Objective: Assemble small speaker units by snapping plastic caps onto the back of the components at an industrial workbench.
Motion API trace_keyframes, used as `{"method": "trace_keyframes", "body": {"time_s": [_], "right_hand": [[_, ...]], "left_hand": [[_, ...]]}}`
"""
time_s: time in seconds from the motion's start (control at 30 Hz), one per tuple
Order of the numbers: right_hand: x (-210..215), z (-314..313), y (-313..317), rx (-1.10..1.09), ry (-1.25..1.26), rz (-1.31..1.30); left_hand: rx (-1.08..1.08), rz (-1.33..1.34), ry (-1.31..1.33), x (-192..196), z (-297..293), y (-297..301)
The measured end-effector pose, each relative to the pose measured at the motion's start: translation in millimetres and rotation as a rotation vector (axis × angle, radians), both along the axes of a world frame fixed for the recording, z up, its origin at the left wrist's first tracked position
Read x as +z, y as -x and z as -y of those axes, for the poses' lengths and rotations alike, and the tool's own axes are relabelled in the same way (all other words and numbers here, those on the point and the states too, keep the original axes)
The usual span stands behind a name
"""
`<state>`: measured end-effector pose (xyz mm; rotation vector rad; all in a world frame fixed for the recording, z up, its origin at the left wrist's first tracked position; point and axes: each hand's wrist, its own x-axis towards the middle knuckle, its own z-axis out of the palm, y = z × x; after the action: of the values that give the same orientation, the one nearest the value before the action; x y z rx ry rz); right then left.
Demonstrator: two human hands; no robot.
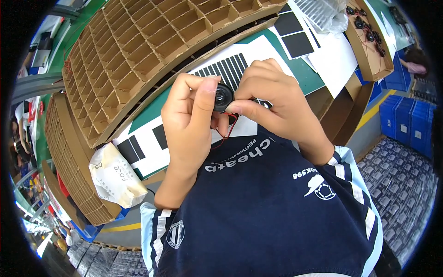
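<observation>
Black round part: the small disc (224, 97) is being held up above the desk (307, 78), in front of the person's dark blue shirt (267, 217).
Left hand: this hand (191, 111) is gripping the disc's left side, its thumb pressing near the rim.
Right hand: this hand (277, 97) is closing thumb and forefinger at the disc's right edge; whether they are pinching anything besides the rim, one cannot tell.
Red wire: a thin wire (234, 121) is hanging in a loop below the disc.
Desk: a black-striped sheet (221, 67) is lying behind the hands on the green surface.
Boxes: a divided cardboard box (134, 100) is standing beyond, toward the left; a shallow cardboard tray (387, 64) is holding black parts at upper right.
</observation>
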<state>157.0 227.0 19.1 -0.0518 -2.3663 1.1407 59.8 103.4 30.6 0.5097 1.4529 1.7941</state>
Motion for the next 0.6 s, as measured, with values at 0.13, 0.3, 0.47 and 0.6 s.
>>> {"method": "trace_keyframes", "body": {"time_s": [0.13, 0.3, 0.47, 0.6], "right_hand": [[2, 1, -2, -0.014, -0.038, 0.014], [4, 3, -2, -0.09, -0.08, 0.064], [5, 2, 0, -0.064, -0.079, -0.001], [5, 3, 0, -0.02, -0.033, -0.005]], "left_hand": [[-0.051, -0.007, -0.017, 1, 0, 0], [-0.086, -0.003, -0.004, 3, 1, 0], [0.046, 0.065, -0.015, 9, -3, -3], [0.087, -0.066, 0.049, 2, -2, -1]]}}
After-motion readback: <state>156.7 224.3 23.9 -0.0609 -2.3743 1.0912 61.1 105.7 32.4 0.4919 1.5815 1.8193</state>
